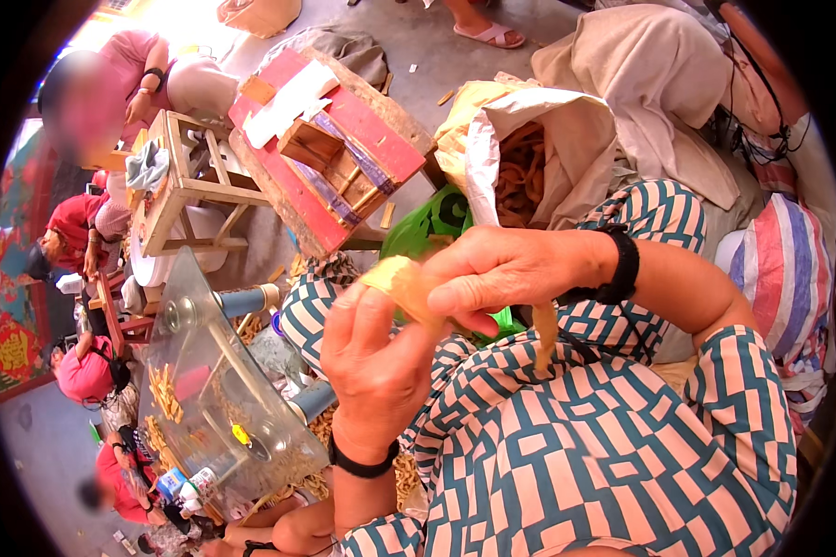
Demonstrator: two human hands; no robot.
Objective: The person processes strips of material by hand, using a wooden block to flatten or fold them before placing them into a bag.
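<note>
My left hand (pixel 383 355) holds a pale yellow, bendable strip (pixel 400 278) between thumb and fingers. My right hand (pixel 508 271) pinches the same piece from the other side, and the two hands nearly touch. Blur hides the exact shape of the strip where the fingers meet. A tan tail (pixel 545 334) hangs below my right hand; whether it belongs to the same strip I cannot tell. Both hands are above my lap, over patterned trousers. Just beyond them stands an open white woven sack (pixel 484 160) with brown curled strips (pixel 519 174) inside.
A green plastic bag (pixel 425 223) lies beside the sack. Ahead is a red-topped wooden bench (pixel 272 202) bearing a small wooden frame (pixel 341 170). At left, a glass table (pixel 209 348) carries yellow pieces (pixel 164 393) and bottles (pixel 196 487). Several people sit along the left.
</note>
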